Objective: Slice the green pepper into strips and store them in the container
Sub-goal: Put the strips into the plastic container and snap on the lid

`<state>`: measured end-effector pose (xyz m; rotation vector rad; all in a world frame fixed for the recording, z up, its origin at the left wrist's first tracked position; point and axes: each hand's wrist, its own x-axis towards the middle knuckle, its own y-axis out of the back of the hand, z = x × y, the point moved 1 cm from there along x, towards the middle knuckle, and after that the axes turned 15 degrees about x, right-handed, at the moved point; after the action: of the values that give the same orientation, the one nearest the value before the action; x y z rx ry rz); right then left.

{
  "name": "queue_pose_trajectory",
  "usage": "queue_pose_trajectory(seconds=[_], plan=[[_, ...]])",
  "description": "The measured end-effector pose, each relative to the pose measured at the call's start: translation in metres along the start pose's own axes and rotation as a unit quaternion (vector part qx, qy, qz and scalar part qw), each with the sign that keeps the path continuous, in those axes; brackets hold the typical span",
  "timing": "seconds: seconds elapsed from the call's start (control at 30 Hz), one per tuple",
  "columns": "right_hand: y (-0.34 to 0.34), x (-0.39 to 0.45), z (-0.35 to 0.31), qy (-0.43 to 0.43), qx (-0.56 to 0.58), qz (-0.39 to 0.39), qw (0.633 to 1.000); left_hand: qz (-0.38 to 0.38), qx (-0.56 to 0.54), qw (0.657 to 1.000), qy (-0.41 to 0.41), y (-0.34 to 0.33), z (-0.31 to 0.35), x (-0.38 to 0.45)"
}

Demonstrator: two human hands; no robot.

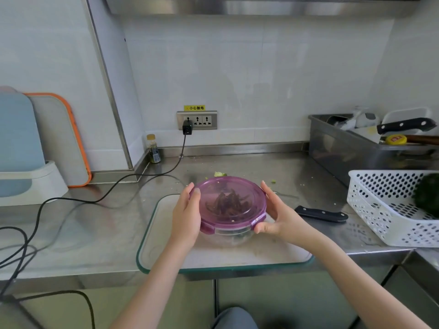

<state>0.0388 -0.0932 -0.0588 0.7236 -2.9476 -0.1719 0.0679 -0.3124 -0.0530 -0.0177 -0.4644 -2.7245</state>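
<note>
Centre of frame: the round container [231,230] sits on the glass cutting board [164,236], purple lid [231,200] already on top. Dark pepper strips [228,203] show through the lid, heaped in the middle, so the slicing looks done and this reads as the closing step.

Left hand [187,213]: its grip is clamped on the lid's left edge, fingers curled over the rim, thumb side down toward the near-left latch. I take this as bracing the bowl so it cannot skate on the smooth glass.

Right hand [273,216]: grip cupped on the lid's right edge, thumb pressed at the near-right latch [257,222]. Holding opposite sides makes sense: even pressure seats the lid flat before the tabs snap. Whether any latch is fully locked I cannot tell.

Right of centre, the knife [322,213] lies flat on the worktop [95,224] just off the board, apart from both hands; only its black handle shows clearly. Parked clear of the closing work, I judge.

Behind the container, a pale green pepper scrap [220,174] and small bits lie on the worktop, left out of storage as trimmings.

Far right edge: white perforated basket [380,205] with something dark green [427,194] in it, half cut off by the frame.

Upper right: steel tray [344,148] holding a second knife.
</note>
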Motion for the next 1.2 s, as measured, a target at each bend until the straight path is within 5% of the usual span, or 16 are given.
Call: queue_pose_trajectory(seconds=[0.13, 0.33, 0.63, 1.2], plan=[[-0.006, -0.006, -0.004, -0.036, 0.121, -0.021, 0.992, -0.042, -0.021, 0.998, 0.033, 0.006, -0.014, -0.006], [-0.011, -0.007, -0.009, 0.012, 0.134, -0.009, 0.991, -0.082, -0.005, 0.997, -0.008, 0.011, -0.005, -0.021], [0.050, 0.040, -0.059, 0.051, 0.082, 0.082, 0.992, -0.057, 0.132, 0.986, -0.086, -0.028, 0.059, 0.075], [0.128, 0.161, 0.001, 0.025, -0.024, 0.154, 0.988, -0.069, 0.289, 0.952, -0.075, -0.142, 0.046, 0.225]])
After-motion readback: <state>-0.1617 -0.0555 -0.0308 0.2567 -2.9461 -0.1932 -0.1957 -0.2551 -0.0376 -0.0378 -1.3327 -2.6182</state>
